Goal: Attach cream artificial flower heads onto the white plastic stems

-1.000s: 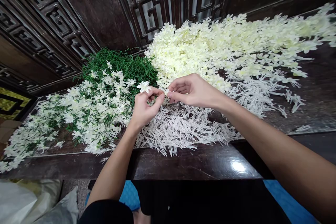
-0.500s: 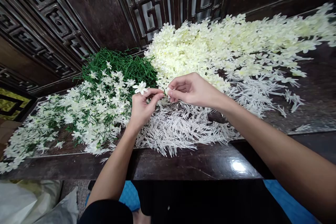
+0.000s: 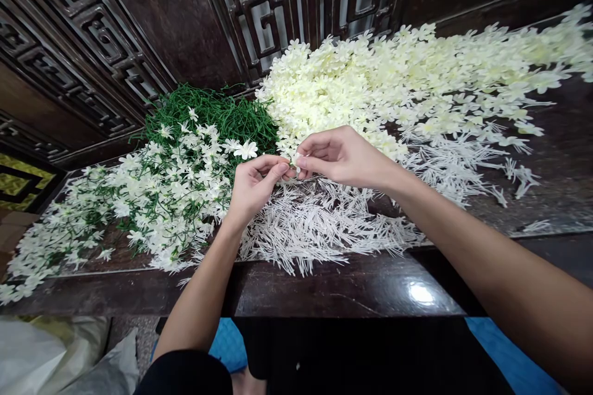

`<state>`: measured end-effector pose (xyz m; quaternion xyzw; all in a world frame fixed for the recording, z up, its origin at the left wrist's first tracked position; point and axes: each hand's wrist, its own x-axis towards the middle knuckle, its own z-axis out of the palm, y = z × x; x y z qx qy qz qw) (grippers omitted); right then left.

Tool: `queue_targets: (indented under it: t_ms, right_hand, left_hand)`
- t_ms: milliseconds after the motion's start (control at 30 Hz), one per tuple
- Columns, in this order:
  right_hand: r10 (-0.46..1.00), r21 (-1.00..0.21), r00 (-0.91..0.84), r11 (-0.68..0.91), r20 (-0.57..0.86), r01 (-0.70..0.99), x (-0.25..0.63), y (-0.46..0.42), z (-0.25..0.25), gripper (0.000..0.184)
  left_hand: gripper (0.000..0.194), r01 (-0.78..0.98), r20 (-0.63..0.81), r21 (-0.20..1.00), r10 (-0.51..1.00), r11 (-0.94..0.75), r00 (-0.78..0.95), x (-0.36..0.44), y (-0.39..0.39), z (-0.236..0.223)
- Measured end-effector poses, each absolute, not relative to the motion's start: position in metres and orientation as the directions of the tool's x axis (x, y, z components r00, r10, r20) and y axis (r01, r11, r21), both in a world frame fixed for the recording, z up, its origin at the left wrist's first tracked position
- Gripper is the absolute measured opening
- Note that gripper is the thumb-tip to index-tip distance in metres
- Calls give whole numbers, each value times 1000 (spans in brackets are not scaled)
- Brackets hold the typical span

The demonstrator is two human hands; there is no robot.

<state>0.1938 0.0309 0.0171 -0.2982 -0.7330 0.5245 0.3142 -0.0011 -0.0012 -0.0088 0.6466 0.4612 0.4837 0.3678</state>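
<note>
Dark carved panelling (image 3: pixel 185 12) is rising behind a glossy table (image 3: pixel 352 290). Above the table's middle, a small white blossom (image 3: pixel 297 162) is resting in the grip of the right hand (image 3: pixel 343 154), thumb and forefinger pinching it. Just beside it at nine o'clock, the left hand (image 3: pixel 254 185) is pressing thumb and forefinger together, on what I cannot tell. White filaments (image 3: pixel 319 228) are lying at six, yellowish petals (image 3: pixel 352 83) spreading toward two, green stems (image 3: pixel 236 117) heaping at ten, white-flowered sprigs (image 3: pixel 176 191) clustering toward nine
</note>
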Motion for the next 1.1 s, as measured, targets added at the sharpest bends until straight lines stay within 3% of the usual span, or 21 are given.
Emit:
queue_targets:
  t_ms: [367,667,1100]
  right_hand:
    - [771,-953,-606,296,198,66,191,30,12,4]
    - [774,-938,-594,335,218,92,189,28,9,10]
    - [781,-918,-571,379,252,114,187,26,9,8]
  left_hand:
    - [3,294,401,870,915,-397,49,1,-2,-9]
    - [5,475,536,725,842,-499,67,0,-4,-9]
    - [4,566,646,595,758,-570,84,0,-5,-16]
